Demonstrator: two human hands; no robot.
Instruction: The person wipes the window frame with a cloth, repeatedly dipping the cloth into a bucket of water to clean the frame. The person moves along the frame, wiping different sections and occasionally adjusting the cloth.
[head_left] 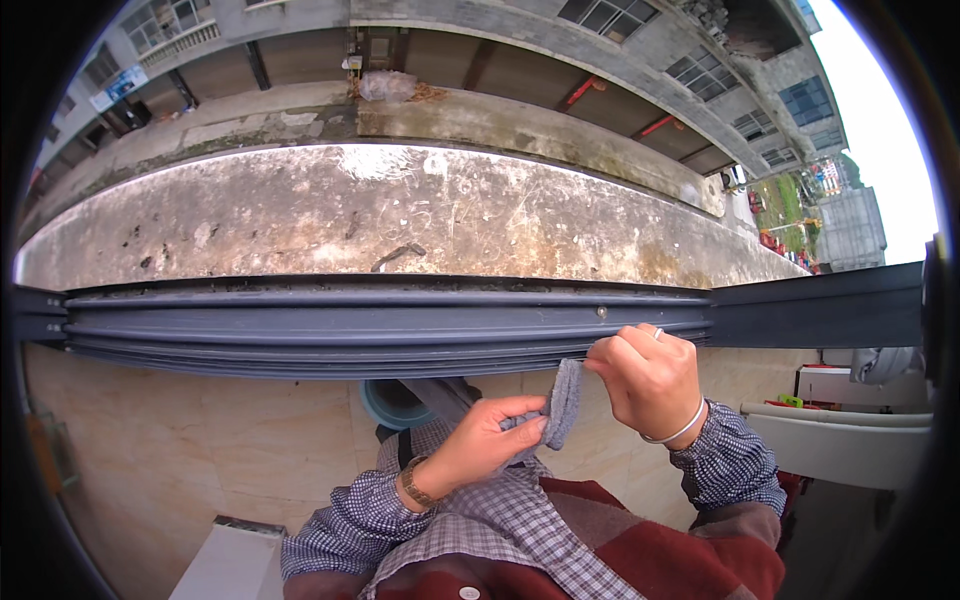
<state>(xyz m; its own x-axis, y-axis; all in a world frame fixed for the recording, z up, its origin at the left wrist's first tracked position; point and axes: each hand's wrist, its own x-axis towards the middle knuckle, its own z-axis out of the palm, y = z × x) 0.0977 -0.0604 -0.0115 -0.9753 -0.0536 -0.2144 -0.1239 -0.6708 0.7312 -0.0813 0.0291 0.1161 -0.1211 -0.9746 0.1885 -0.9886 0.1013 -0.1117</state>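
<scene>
A folded strip of grey cloth (563, 405) stands up out of my left hand (485, 437), gripped between thumb and fingers. More of the cloth bunches up behind the thumb. My right hand (645, 375) is closed in a pinch just right of the cloth's upper end. Something thin seems to lie between its fingertips and the cloth, too small to make out. Both hands are just on the near side of a dark grey metal window frame (400, 322), with the right one overlapping its lower edge.
Beyond the frame lies a stained concrete ledge (300, 215) with a dark scrap (398, 257) on it. Below my hands, a blue basin (388, 403) stands on the tiled floor. A white box (235, 560) is at lower left, a white rounded-edge furnishing (850, 445) at right.
</scene>
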